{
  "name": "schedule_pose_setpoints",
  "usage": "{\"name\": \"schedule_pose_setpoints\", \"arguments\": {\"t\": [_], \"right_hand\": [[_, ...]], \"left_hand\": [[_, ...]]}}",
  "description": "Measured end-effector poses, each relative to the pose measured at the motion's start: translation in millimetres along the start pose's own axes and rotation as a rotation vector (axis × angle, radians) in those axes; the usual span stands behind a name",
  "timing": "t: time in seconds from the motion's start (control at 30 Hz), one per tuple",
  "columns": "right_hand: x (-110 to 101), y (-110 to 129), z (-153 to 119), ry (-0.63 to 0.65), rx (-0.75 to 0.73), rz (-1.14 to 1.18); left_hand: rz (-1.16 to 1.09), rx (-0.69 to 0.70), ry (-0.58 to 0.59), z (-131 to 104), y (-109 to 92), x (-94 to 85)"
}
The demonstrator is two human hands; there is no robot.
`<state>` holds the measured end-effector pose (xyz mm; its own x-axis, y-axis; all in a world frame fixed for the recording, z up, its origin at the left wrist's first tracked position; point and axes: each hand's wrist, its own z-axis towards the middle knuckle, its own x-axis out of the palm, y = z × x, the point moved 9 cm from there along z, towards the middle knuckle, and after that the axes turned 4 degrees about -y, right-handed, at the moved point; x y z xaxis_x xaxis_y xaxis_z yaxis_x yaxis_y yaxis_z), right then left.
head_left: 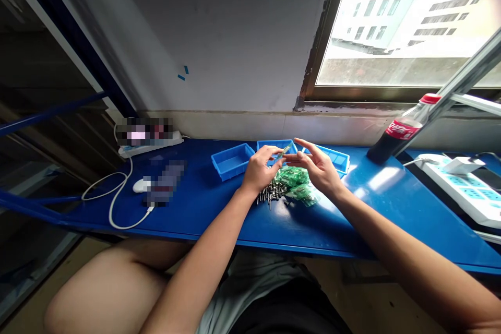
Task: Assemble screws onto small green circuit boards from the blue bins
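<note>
My left hand (259, 169) is closed, with thumb and fingers pinching a small, greenish see-through plastic bag (287, 150). Beside it is my right hand (321, 169), its index finger stretched out and other fingers reaching to the left hand's fingertips. Whether those fingers touch the bag I cannot tell. Below both hands lie a heap of dark, shiny metal parts like screws or bolts (270, 193) and a pile of green plastic bags (301, 190). Behind the hands stand blue trays: a left one (227, 172), a middle one (270, 143) and a right one (341, 160), the last two partly hidden.
On the blue table (203, 214) a cola bottle (403, 129) and a power strip (465, 185) stand at right. At left are a blurred phone-like object (166, 182), a white cable (117, 214), a round white object (141, 185) and another power strip (156, 144).
</note>
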<state>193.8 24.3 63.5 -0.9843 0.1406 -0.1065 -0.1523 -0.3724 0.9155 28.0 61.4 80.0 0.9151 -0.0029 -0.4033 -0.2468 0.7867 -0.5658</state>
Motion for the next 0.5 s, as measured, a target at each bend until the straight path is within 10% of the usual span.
{"name": "schedule_pose_setpoints", "arguments": {"t": [0.33,0.5], "right_hand": [[-18,12,2,-0.169,-0.164,-0.284],[-5,8,4,-0.026,-0.156,-0.228]], "left_hand": [[-0.234,-0.199,-0.036,0,12,-0.6],[-0.357,-0.234,0.020,-3,15,7.7]]}}
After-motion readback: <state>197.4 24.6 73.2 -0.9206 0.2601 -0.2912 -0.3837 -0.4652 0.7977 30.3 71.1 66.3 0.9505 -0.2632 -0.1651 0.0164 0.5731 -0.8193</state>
